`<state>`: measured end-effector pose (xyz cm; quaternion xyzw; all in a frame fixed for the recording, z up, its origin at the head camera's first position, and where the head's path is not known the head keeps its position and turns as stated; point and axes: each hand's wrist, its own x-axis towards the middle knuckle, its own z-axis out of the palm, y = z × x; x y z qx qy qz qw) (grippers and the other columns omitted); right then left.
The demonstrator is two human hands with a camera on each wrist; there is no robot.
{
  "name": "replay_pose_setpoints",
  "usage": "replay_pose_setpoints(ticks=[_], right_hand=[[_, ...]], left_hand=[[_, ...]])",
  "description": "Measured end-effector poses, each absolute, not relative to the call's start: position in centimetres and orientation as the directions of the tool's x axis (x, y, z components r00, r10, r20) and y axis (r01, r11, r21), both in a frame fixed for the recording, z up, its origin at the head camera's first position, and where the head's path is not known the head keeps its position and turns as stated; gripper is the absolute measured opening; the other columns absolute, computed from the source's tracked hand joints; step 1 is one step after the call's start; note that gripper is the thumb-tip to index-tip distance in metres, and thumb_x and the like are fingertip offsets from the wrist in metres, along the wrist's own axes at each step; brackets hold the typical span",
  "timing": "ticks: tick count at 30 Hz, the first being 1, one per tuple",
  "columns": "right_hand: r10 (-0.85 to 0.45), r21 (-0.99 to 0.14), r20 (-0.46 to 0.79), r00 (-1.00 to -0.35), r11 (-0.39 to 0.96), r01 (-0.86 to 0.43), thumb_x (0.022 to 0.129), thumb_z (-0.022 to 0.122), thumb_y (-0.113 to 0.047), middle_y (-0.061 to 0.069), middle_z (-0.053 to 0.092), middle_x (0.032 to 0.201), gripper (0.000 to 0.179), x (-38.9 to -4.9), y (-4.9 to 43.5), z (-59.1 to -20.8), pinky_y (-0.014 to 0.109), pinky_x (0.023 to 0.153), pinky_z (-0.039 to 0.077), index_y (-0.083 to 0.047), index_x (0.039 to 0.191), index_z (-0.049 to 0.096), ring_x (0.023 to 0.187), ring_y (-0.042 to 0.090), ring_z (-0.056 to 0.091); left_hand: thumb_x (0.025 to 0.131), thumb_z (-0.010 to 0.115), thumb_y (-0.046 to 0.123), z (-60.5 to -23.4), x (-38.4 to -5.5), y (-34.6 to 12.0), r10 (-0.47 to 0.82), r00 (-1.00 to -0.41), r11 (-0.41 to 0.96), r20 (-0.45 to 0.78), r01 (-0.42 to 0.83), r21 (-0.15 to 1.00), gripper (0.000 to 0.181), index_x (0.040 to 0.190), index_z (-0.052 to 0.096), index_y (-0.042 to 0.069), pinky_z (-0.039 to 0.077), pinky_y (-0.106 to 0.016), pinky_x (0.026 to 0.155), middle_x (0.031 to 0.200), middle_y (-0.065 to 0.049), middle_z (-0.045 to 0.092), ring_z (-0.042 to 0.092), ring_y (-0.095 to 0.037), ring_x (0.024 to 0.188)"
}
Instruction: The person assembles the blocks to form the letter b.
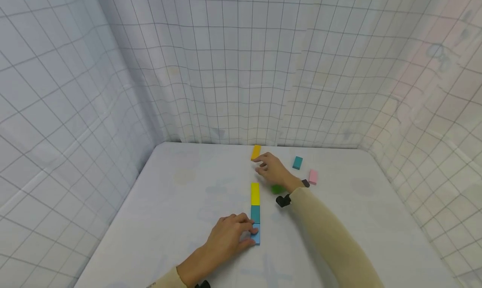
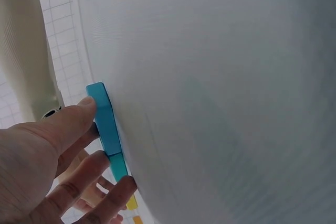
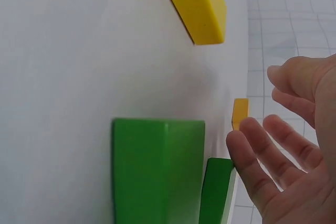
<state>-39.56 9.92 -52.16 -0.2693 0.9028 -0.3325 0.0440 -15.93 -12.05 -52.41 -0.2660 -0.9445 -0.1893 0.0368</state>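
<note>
A light blue block (image 1: 256,238), a teal block (image 1: 255,214) and a yellow block (image 1: 255,194) lie end to end in a straight row. My left hand (image 1: 229,233) rests at the near end of this row, its thumb and fingertips touching the blue block, which the left wrist view shows beside the thumb (image 2: 79,109). Farther off, my right hand (image 1: 273,169) hovers with fingers loosely bent and nothing in them. Its fingertips are just short of an orange-yellow block (image 1: 256,152) at the back. Green blocks (image 3: 157,171) lie below the right wrist, partly hidden in the head view.
Right of my right hand lie another teal block (image 1: 297,162) and a pink block (image 1: 313,177). The white table (image 1: 180,204) is bounded at the back and sides by grid-patterned cloth (image 1: 226,70).
</note>
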Motion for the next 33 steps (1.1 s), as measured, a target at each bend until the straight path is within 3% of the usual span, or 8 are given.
replay_pose_setpoints(ticks=[6, 13, 19, 25, 33], right_hand=[[-0.507, -0.595, 0.115, -0.854, 0.653, -0.468, 0.117, 0.072, -0.018, 0.02, 0.052, 0.173, 0.044, -40.4, 10.0, -52.2, 0.052, 0.12, 0.063, -0.009, 0.16, 0.069, 0.147, 0.039, 0.066], [-0.52, -0.543, 0.107, -0.847, 0.683, -0.488, 0.116, 0.073, -0.022, 0.021, 0.048, 0.18, 0.05, -41.9, 10.1, -53.0, 0.064, 0.139, 0.041, -0.01, 0.164, 0.066, 0.164, 0.047, 0.048], [-0.56, -0.507, 0.111, -0.821, 0.679, -0.531, 0.115, 0.071, -0.026, 0.022, 0.048, 0.181, 0.053, -43.9, 10.7, -55.1, 0.063, 0.137, 0.042, -0.011, 0.166, 0.064, 0.16, 0.05, 0.048], [-0.566, -0.5, 0.042, -0.823, 0.701, -0.508, 0.115, 0.071, -0.023, 0.022, 0.047, 0.182, 0.057, -42.2, 10.3, -52.7, 0.064, 0.141, 0.037, -0.006, 0.168, 0.06, 0.165, 0.051, 0.045], [-0.57, -0.493, 0.073, -0.819, 0.693, -0.526, 0.112, 0.074, -0.02, 0.026, 0.054, 0.169, 0.057, -42.3, 10.0, -52.9, 0.063, 0.13, 0.048, -0.007, 0.166, 0.063, 0.148, 0.048, 0.053]], left_hand=[[0.094, 0.1, 0.036, -52.6, -16.1, -12.3, 0.495, -0.851, 0.775, 0.177, 0.524, 0.352, 0.029, 0.121, 0.092, 0.033, 0.065, -0.045, 0.085, 0.127, 0.009, 0.082, 0.075, -0.015, 0.101], [0.094, 0.1, 0.036, -52.4, -16.1, -12.2, 0.493, -0.85, 0.774, 0.186, 0.526, 0.353, 0.028, 0.121, 0.092, 0.033, 0.065, -0.044, 0.084, 0.124, 0.01, 0.081, 0.075, -0.015, 0.1], [0.094, 0.1, 0.037, -52.3, -16.1, -12.1, 0.495, -0.851, 0.778, 0.176, 0.524, 0.347, 0.029, 0.121, 0.092, 0.033, 0.064, -0.041, 0.084, 0.124, 0.01, 0.081, 0.074, -0.014, 0.098], [0.094, 0.1, 0.036, -52.1, -16.0, -12.1, 0.497, -0.852, 0.777, 0.167, 0.522, 0.353, 0.029, 0.122, 0.092, 0.033, 0.065, -0.043, 0.085, 0.125, 0.009, 0.082, 0.075, -0.015, 0.1], [0.094, 0.1, 0.036, -52.1, -16.0, -12.2, 0.491, -0.856, 0.786, 0.162, 0.515, 0.343, 0.03, 0.123, 0.092, 0.033, 0.065, -0.044, 0.086, 0.126, 0.009, 0.082, 0.075, -0.015, 0.1]])
